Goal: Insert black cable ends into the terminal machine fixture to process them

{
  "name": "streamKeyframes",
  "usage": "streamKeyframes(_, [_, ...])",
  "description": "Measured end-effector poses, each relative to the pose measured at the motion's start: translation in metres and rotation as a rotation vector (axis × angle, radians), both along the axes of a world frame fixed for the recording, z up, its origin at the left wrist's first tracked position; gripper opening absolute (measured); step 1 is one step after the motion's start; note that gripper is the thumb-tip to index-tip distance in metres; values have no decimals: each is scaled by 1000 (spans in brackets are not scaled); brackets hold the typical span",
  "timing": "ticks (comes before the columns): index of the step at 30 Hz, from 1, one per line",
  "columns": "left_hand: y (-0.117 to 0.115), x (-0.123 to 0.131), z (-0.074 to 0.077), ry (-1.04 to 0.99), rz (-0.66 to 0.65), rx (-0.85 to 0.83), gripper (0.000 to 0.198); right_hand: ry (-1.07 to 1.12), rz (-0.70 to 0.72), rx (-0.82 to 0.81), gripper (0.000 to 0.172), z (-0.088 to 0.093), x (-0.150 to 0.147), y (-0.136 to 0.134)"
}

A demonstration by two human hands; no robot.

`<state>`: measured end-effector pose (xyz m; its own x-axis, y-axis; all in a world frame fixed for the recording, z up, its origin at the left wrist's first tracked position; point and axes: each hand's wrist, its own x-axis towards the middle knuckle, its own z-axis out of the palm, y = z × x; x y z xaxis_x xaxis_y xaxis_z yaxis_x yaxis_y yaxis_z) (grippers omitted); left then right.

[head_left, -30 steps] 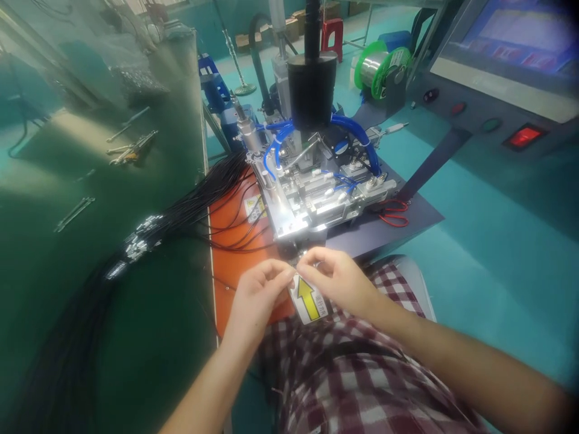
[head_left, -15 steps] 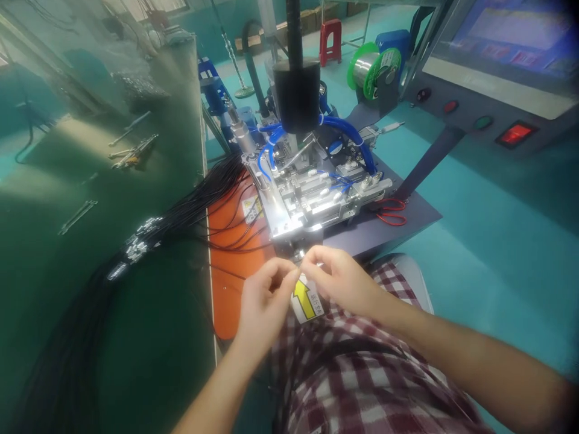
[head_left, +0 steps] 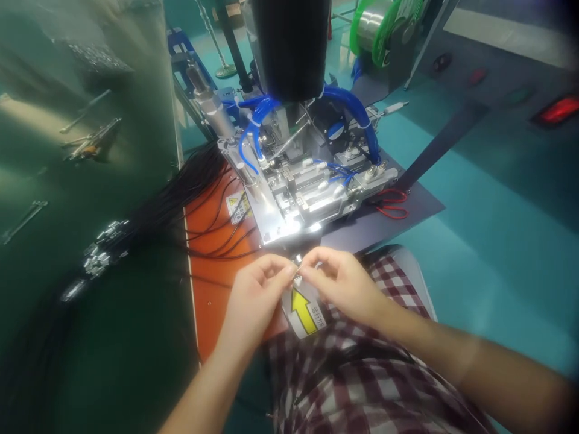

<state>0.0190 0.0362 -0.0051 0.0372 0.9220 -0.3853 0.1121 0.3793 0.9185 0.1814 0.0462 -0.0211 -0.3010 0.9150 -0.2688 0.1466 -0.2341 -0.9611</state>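
My left hand (head_left: 259, 295) and my right hand (head_left: 340, 282) meet fingertip to fingertip at the front of a metal machine (head_left: 312, 193) with blue air hoses (head_left: 350, 105). Thumb and forefinger of each are pinched together. Something tiny sits between the fingertips, too small to name. Just below lies a label with a yellow arrow (head_left: 304, 310). Thin black cables (head_left: 217, 226) run across the orange board (head_left: 212, 313) toward the machine, left of my left hand.
A thick bundle of black cables (head_left: 149, 211) with shiny metal ends (head_left: 102, 250) crosses the dark green table (head_left: 136, 361). Above the machine hangs a black cylinder (head_left: 292, 48). A green wire spool (head_left: 375, 30) and a control box (head_left: 488, 66) stand right.
The view has come closer to the machine and shifted, so the cable bundle lies farther left. Both hands stay pinched together at the machine's front, and more of the arrow label shows.
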Motion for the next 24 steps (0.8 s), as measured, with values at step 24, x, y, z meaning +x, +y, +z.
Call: streamKeyframes(24, [-1,-8,-22,647,-71,603,6,72,0,-96,19,-9,5,31])
